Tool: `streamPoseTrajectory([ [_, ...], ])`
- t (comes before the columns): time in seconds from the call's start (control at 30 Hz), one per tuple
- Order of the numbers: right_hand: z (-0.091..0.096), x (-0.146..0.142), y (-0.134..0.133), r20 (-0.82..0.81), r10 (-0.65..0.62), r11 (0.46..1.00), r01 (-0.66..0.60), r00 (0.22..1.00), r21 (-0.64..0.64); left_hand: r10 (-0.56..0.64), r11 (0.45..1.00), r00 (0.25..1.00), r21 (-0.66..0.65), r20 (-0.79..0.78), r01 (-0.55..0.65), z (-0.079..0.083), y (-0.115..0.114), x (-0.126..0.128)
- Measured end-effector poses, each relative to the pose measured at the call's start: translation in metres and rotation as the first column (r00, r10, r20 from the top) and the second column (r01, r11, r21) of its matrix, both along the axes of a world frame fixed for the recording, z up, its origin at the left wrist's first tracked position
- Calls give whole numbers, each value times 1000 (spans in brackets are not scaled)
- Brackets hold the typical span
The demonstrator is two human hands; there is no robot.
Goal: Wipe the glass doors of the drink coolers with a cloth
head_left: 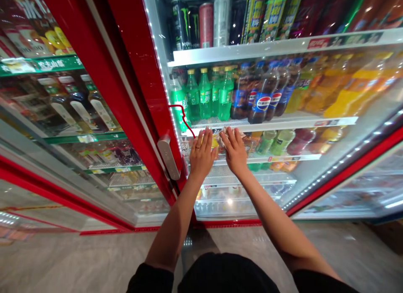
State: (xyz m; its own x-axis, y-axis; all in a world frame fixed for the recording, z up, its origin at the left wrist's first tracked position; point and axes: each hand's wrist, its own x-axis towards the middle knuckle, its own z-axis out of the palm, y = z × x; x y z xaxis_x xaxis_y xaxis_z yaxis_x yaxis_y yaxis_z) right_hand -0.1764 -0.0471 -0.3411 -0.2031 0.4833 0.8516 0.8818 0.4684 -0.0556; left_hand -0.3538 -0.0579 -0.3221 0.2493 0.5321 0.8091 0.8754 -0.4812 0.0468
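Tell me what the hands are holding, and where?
Nothing clearly: the left hand and right hand are open beside a yellow item on the fridge shelf.

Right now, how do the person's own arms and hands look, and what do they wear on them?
Both arms come bare out of short black sleeves, the left sleeve and the right sleeve. The left hand wears a thin ring on one of its fingers. The right hand shows no ring. Neither hand wears gloves.

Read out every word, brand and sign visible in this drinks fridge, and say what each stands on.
"pepsi": on the cola bottle
"MON": on the black Monster energy can
"农夫山泉": on the green shelf strip
The green soda bottles and white shelf tags: too blurred to read.
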Motion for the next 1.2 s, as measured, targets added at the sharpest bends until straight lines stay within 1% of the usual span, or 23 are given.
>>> streamPoseTrajectory([
  [0.13, -11, 12, -8, 22, 52, 997, -51, 998, -53, 11, 1000, 1000, -20, 7, -11, -2, 5, 3],
  [0.23, -15, 27, -12, -33, 38, 999, -39, 999, -22, 27, 999, 1000, -27, 6, -27, -3, 7, 4],
  [0.37, -4, 34, -8, -122, -50, 997, 56, 991, 44, 38, 999, 999, -37, -5, -38, -1, 5, 5],
  [0.43, 2, 31, -6, -100, -51, 997, 55, 994, 47, 53, 997, 998, -62, -18, -54, 0, 3, 6],
  [0.5, 2, 29, -6, -31, -17, 999, 18, 999, 32, 77, 992, 996, -99, -40, -81, -2, -2, 7],
  [0.57, -4, 30, -9, 41, 33, 999, -34, 999, 14, 92, 987, 993, -127, -70, -100, -8, -8, 8],
  [0.63, -12, 35, -12, 73, 63, 998, -63, 995, 5, 89, 986, 992, -130, -95, -101, -18, -15, 11],
  [0.73, -22, 45, -14, 35, 38, 999, -38, 999, 6, 84, 990, 991, -109, -101, -95, -33, -25, 18],
  [0.8, -21, 47, -12, -13, 6, 1000, -6, 1000, 2, 93, 989, 991, -105, -92, -102, -37, -29, 24],
  [0.9, -11, 41, -6, -55, -14, 1000, 14, 998, -7, 102, 986, 993, -123, -61, -109, -35, -31, 33],
  [0.97, -4, 35, -3, -40, 6, 1000, -6, 999, -13, 100, 985, 994, -134, -36, -104, -32, -31, 39],
  [1.03, -1, 34, -3, 0, 48, 998, -48, 999, -29, 101, 986, 995, -135, -12, -101, -28, -32, 43],
  [1.13, -4, 46, -7, 66, 99, 994, -95, 993, -60, 107, 986, 994, -132, 5, -106, -26, -33, 48],
  [1.2, -6, 59, -11, 80, 93, 994, -89, 992, -55, 110, 984, 994, -141, 7, -108, -26, -35, 50],
])
